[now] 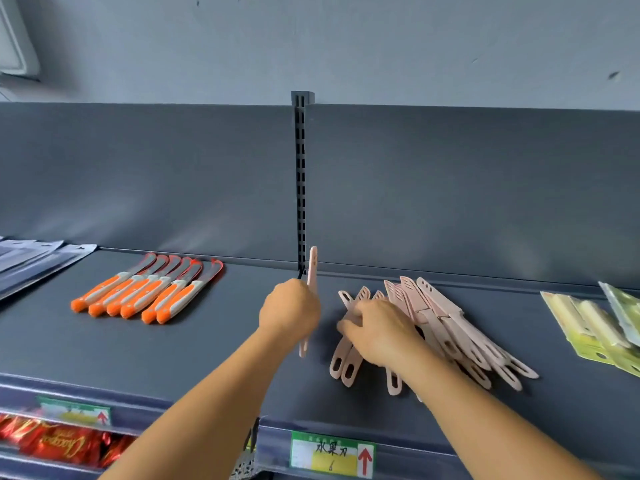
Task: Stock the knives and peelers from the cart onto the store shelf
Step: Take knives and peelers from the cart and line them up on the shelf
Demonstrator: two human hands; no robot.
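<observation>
Pink knife (312, 271) upright in left hand (290, 310)'s grip, right hand (377, 332) perhaps flat on pink knives (446, 323), orange knives (145, 292) leftward.

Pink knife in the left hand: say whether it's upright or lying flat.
Upright: the left hand grips the pink knife mid-length, tip up, above the shelf.

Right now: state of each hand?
Left hand: closed around one pink knife, held upright above the shelf.
Right hand: fingers spread, pressing on the pile of pink knives; not gripping any.
</observation>
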